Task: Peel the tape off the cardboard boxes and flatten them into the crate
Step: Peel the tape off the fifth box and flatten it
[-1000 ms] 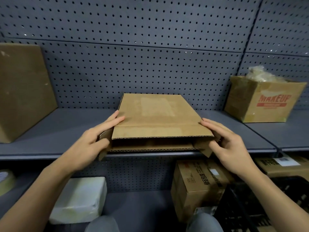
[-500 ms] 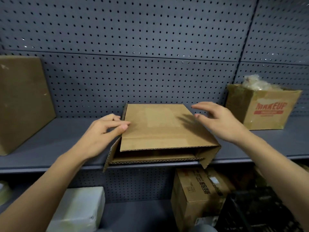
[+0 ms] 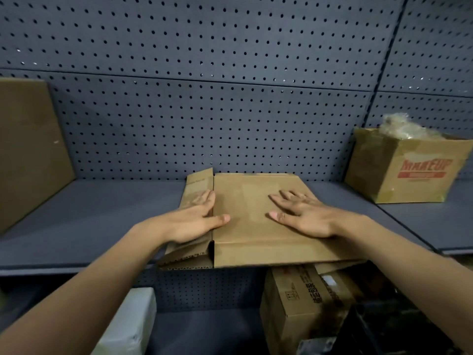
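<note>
Left hand (image 3: 194,221) is laid open, fingers straight, pressing the splayed side flap and seam. The plain brown corrugated cardboard box (image 3: 250,242), centre frame at the front edge of the grey metal shelf (image 3: 89,216), was half-open 0.5 s ago and is now squashed nearly flat. The surface is matte with fluted edges showing, and no tape is visible. Right hand (image 3: 304,216) is spread flat on the top panel, gripping nothing. Flattening is judged almost done. Transfer to the dark crate (image 3: 384,326), dim at lower right, is still needed.
</note>
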Demonstrator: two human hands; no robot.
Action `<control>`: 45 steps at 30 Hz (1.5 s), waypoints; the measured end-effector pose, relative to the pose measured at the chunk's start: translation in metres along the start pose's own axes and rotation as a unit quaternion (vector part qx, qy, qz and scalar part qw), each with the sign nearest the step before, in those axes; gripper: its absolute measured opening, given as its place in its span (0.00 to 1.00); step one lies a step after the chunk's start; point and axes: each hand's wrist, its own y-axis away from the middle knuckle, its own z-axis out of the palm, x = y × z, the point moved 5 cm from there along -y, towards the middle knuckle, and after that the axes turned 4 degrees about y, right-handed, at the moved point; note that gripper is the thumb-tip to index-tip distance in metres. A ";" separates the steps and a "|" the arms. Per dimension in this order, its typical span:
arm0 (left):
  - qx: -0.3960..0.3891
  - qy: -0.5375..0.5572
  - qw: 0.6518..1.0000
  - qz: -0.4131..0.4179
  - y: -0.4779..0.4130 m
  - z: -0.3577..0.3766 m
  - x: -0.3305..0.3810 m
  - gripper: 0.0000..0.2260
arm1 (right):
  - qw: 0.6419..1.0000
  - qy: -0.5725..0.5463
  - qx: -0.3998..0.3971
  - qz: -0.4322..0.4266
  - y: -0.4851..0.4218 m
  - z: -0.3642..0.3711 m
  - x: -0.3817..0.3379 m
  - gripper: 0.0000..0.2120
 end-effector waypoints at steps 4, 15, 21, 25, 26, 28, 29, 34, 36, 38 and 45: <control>-0.021 -0.082 0.996 -0.031 -0.014 0.010 0.003 0.33 | 1.000 -0.002 0.003 0.002 0.000 0.018 0.005 0.38; 0.017 -0.124 0.991 -0.051 -0.015 0.019 0.008 0.30 | 1.000 -0.013 0.015 0.004 -0.005 0.027 0.010 0.35; 0.060 -0.036 0.997 -0.027 -0.025 0.002 0.002 0.26 | 0.978 -0.108 0.172 0.043 -0.011 0.009 0.014 0.24; 0.088 0.017 0.994 -0.062 -0.032 -0.003 -0.011 0.31 | 0.958 -0.102 0.199 0.181 -0.021 0.008 0.032 0.23; 0.094 0.044 0.991 -0.087 -0.032 -0.003 -0.017 0.35 | 0.955 -0.088 0.173 0.223 -0.020 0.009 0.036 0.29; 0.101 0.091 0.983 -0.127 -0.030 -0.005 -0.025 0.43 | 0.947 -0.090 0.148 0.269 -0.018 0.008 0.042 0.36; 0.102 0.120 0.978 -0.135 -0.030 -0.005 -0.029 0.47 | 0.945 -0.107 0.149 0.271 -0.018 0.007 0.044 0.38; 0.142 0.230 0.955 -0.123 -0.037 -0.006 -0.051 0.56 | 0.924 -0.222 0.212 0.227 -0.005 0.001 0.045 0.38; 0.165 0.284 0.939 -0.099 -0.019 -0.013 -0.034 0.45 | 0.917 -0.234 0.246 0.209 0.009 -0.001 0.042 0.38; 0.192 0.315 0.926 -0.082 -0.002 -0.016 -0.020 0.37 | 0.909 -0.241 0.280 0.193 0.023 -0.004 0.042 0.37; 0.278 0.241 0.930 0.006 0.031 -0.005 0.029 0.47 | 0.894 -0.242 0.327 0.189 0.098 -0.014 0.052 0.40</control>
